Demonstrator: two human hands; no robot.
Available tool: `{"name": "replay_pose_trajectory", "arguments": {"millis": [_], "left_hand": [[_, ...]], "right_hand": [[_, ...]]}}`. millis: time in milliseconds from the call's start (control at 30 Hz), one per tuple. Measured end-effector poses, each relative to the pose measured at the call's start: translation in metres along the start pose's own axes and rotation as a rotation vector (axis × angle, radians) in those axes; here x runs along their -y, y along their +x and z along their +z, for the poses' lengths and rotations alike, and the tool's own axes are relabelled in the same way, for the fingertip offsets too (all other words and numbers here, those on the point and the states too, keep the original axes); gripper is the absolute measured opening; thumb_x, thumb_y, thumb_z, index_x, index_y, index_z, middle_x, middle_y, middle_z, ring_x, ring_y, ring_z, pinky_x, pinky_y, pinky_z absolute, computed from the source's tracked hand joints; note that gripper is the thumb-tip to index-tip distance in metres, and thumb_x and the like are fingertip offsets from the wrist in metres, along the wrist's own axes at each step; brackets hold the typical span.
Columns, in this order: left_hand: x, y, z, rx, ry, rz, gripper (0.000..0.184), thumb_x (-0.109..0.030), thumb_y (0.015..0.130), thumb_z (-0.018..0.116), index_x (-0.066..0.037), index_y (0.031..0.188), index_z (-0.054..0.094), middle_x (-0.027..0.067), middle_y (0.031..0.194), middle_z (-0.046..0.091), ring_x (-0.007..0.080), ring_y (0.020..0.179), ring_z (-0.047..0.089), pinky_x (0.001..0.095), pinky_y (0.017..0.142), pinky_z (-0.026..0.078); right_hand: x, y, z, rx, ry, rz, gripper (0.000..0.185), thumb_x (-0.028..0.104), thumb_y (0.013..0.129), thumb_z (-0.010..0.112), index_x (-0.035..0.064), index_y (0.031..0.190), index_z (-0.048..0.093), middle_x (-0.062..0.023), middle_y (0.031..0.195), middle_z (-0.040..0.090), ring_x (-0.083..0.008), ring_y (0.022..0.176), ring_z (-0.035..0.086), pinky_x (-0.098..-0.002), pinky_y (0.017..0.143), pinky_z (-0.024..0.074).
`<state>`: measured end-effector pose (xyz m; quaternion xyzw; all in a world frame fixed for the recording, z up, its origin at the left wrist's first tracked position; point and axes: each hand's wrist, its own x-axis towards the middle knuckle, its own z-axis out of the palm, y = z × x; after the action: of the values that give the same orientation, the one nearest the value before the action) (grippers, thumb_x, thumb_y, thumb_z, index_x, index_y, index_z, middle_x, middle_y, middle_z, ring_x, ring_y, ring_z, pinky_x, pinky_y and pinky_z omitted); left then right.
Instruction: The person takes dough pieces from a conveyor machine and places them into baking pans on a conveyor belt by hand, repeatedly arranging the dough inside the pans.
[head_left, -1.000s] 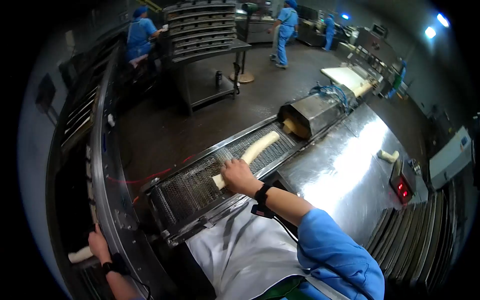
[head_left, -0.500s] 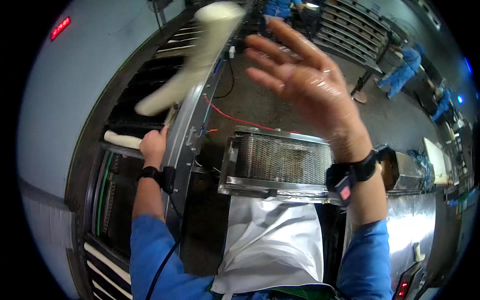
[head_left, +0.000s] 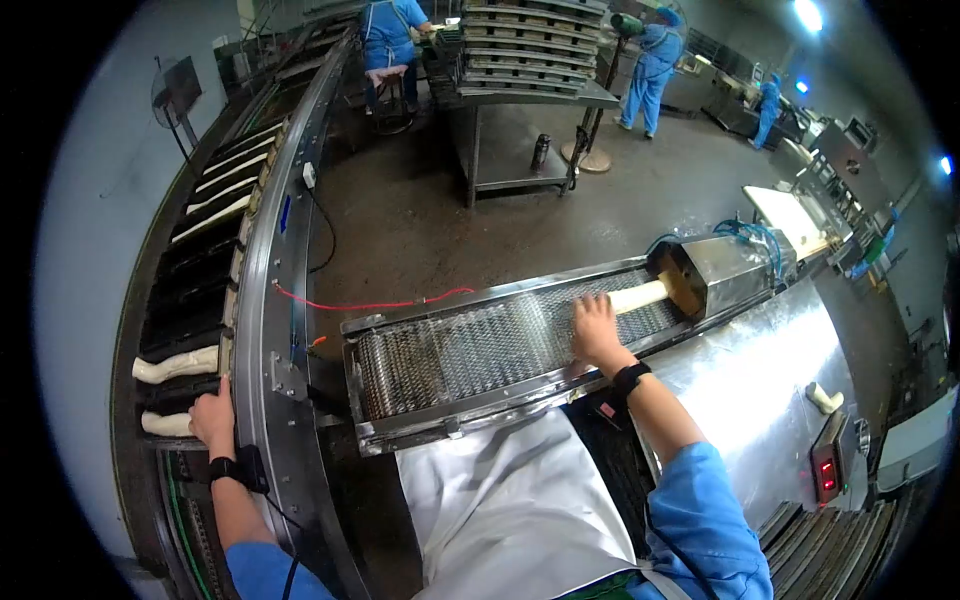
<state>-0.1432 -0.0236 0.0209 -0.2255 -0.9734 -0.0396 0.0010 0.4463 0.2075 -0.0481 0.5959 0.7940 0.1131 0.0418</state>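
Observation:
On the mesh belt [head_left: 450, 350], my right hand [head_left: 597, 332] is at the near end of a pale dough roll [head_left: 642, 296], its fingers stretched out and slightly apart. The roll's other end is inside the metal housing [head_left: 735, 275]. My left hand [head_left: 212, 415] rests at the inner edge of the slotted conveyor on the left, with fingers curled beside the end of a dough strip [head_left: 168, 425]. What those fingers close on is hidden. One slot farther up lies a thicker, bent dough piece [head_left: 178, 365].
Thin dough strips [head_left: 215, 215] lie in slots up the conveyor. A metal table [head_left: 740, 380] at right carries a dough scrap [head_left: 824, 398] and a red-digit display [head_left: 827, 470]. Stacked trays [head_left: 530, 45] stand on a far table. Several people in blue work beyond; a red cord [head_left: 370, 302] spans the gap.
The airborne dough piece is gone from the air, and a bent piece lies in a conveyor slot. My right hand has come down to the mesh belt. The view has turned right.

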Motion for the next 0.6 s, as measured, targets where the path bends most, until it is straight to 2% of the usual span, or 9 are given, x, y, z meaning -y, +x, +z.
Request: {"name": "replay_pose_trajectory", "arguments": {"millis": [67, 133, 200, 233, 333, 367, 467, 533, 600], "left_hand": [[0.004, 0.001, 0.003, -0.004, 0.014, -0.031, 0.072, -0.063, 0.088, 0.045, 0.004, 0.094, 0.071, 0.0232, 0.107, 0.065, 0.0377, 0.109, 0.056, 0.0518, 0.093, 0.041], [0.005, -0.002, -0.001, -0.014, -0.021, -0.042, 0.071, -0.063, 0.086, 0.048, 0.004, 0.093, 0.071, 0.024, 0.104, 0.066, 0.0393, 0.105, 0.059, 0.0513, 0.093, 0.041], [0.002, -0.014, -0.008, -0.044, -0.026, -0.038, 0.071, -0.063, 0.085, 0.049, 0.004, 0.093, 0.071, 0.0242, 0.102, 0.066, 0.04, 0.102, 0.06, 0.0507, 0.092, 0.042], [0.004, -0.019, -0.011, -0.066, -0.028, -0.042, 0.071, -0.063, 0.084, 0.051, 0.004, 0.092, 0.07, 0.0244, 0.1, 0.067, 0.0407, 0.099, 0.061, 0.05, 0.092, 0.042], [0.014, -0.017, -0.006, -0.082, -0.079, -0.002, 0.07, -0.063, 0.084, 0.052, 0.005, 0.091, 0.07, 0.0249, 0.097, 0.067, 0.0413, 0.096, 0.062, 0.0489, 0.09, 0.043], [0.013, -0.018, -0.007, -0.089, -0.037, 0.04, 0.071, -0.063, 0.084, 0.053, 0.005, 0.088, 0.07, 0.0254, 0.096, 0.067, 0.0419, 0.095, 0.062, 0.0488, 0.09, 0.043], [0.015, -0.022, -0.007, -0.071, -0.115, -0.023, 0.072, -0.066, 0.082, 0.053, 0.004, 0.085, 0.07, 0.0259, 0.096, 0.067, 0.0425, 0.094, 0.063, 0.0501, 0.086, 0.046], [0.014, -0.026, -0.007, -0.094, -0.107, -0.041, 0.072, -0.068, 0.081, 0.052, 0.002, 0.086, 0.071, 0.0244, 0.094, 0.067, 0.0414, 0.092, 0.064, 0.0492, 0.08, 0.049], [0.016, -0.023, -0.003, -0.11, -0.078, -0.027, 0.072, -0.07, 0.079, 0.052, -0.002, 0.089, 0.072, 0.0223, 0.093, 0.068, 0.0396, 0.092, 0.065, 0.048, 0.075, 0.051]], "right_hand": [[-0.028, 0.001, -0.01, 0.116, 0.045, -0.01, 0.057, 0.012, 0.074, 0.064, 0.004, 0.129, 0.048, -0.0145, 0.133, 0.049, -0.0417, 0.134, 0.033, -0.0552, 0.107, 0.0305], [-0.043, 0.005, -0.004, 0.08, -0.006, -0.099, 0.05, 0.012, 0.076, 0.061, 0.006, 0.124, 0.05, -0.0121, 0.131, 0.051, -0.0368, 0.129, 0.041, -0.0555, 0.104, 0.0334], [-0.049, 0.018, 0.021, -0.127, 0.098, -0.033, 0.037, 0.014, 0.078, 0.061, 0.008, 0.115, 0.057, -0.0084, 0.12, 0.058, -0.0305, 0.118, 0.051, -0.0584, 0.096, 0.0381], [-0.048, 0.017, 0.009, -0.083, 0.161, 0.049, 0.026, 0.017, 0.081, 0.059, 0.0103, 0.106, 0.061, -0.005, 0.107, 0.063, -0.0252, 0.109, 0.056, -0.0564, 0.089, 0.0411], [-0.046, 0.008, -0.024, 0.027, 0.09, 0.078, 0.022, 0.018, 0.082, 0.057, 0.012, 0.103, 0.063, -0.0041, 0.101, 0.064, -0.0242, 0.108, 0.055, -0.0513, 0.087, 0.0423], [-0.045, 0.01, -0.017, 0.028, 0.107, 0.073, 0.026, 0.018, 0.076, 0.063, 0.0121, 0.101, 0.061, -0.0063, 0.106, 0.061, -0.0265, 0.108, 0.054, -0.0493, 0.086, 0.0444], [-0.034, 0.002, -0.015, -0.032, -0.047, -0.056, 0.026, 0.018, 0.074, 0.065, 0.012, 0.099, 0.063, -0.008, 0.105, 0.061, -0.0289, 0.106, 0.054, -0.0502, 0.084, 0.0454], [-0.027, -0.003, -0.027, 0.102, -0.047, -0.046, 0.028, 0.018, 0.069, 0.069, 0.0119, 0.096, 0.067, -0.0095, 0.102, 0.061, -0.0298, 0.102, 0.056, -0.0448, 0.082, 0.049], [-0.027, 0.007, -0.024, 0.081, 0.117, -0.051, 0.04, 0.019, 0.063, 0.078, 0.0087, 0.1, 0.067, -0.0139, 0.097, 0.063, -0.0336, 0.091, 0.061, -0.0419, 0.08, 0.0522]]}}
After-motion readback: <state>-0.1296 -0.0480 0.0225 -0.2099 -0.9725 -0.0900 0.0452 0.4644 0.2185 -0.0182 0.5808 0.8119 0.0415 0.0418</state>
